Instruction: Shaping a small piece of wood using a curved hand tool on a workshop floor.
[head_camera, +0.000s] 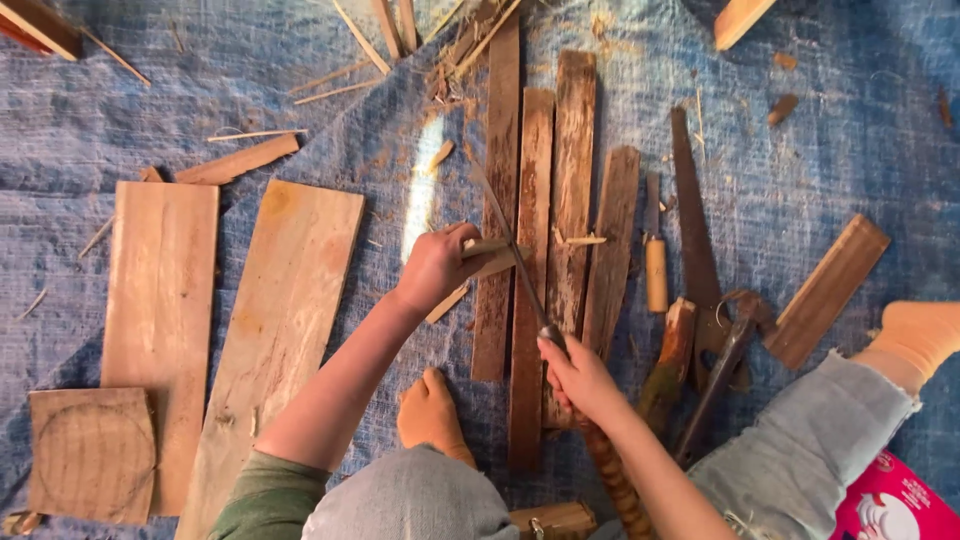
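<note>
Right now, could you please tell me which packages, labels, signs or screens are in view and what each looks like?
Package: one only, at the bottom right corner beside the person's leg, partly cut off by the frame; bright pink-red wrapper with a white picture on it. No signs or screens in view.

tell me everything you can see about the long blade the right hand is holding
The long blade is thin, narrow and dark grey, metal by its look, with a plain straight edge. It slants from upper left down to lower right, above the weathered planks. Its lower end runs into a handle gripped by the right hand; the handle's wound, brownish end sticks out below the fist. Midway, the blade crosses the small wood piece held by the left hand and appears to press on it.
</note>
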